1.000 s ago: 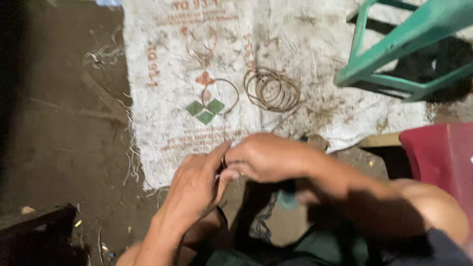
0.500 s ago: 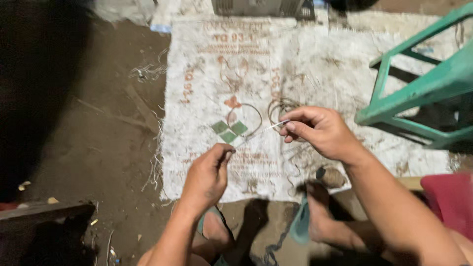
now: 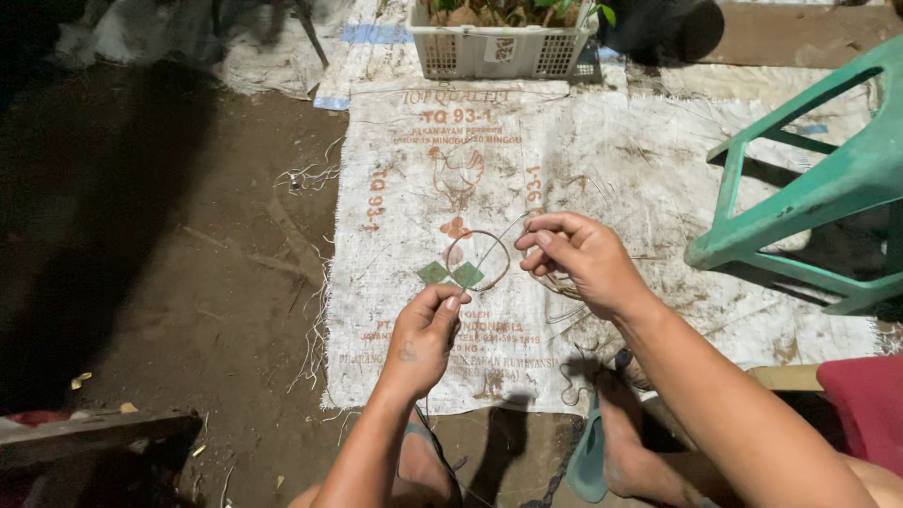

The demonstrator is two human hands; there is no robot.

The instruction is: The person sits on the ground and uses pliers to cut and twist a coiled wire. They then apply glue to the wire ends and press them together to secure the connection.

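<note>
Left hand (image 3: pixel 425 331) is pinching one end of a thin wire strand (image 3: pixel 486 252), thumb and forefinger closed on it. Right hand (image 3: pixel 576 254) is gripping the other end, fingers curled tight around it. The two hands are holding apart, so the strand is running taut and slanting between them above the woven sack (image 3: pixel 658 169) on the dirt floor (image 3: pixel 188 263); pulled straight like this, it is probably easier to work.

A small wire ring (image 3: pixel 478 259) is lying on the sack just beyond the left hand, beside a printed green mark. More coiled wire (image 3: pixel 562 285) is lying under the right hand, mostly covered by it; how much is there cannot be told.

White plastic basket (image 3: pixel 499 52) is sitting at the sack's far edge, its contents cut off by the frame. Green plastic stool (image 3: pixel 828 188) is standing to the right, only partly in view. Feet in sandals (image 3: pixel 588 456) are showing at the sack's near edge. The strand itself is faint against the print.
</note>
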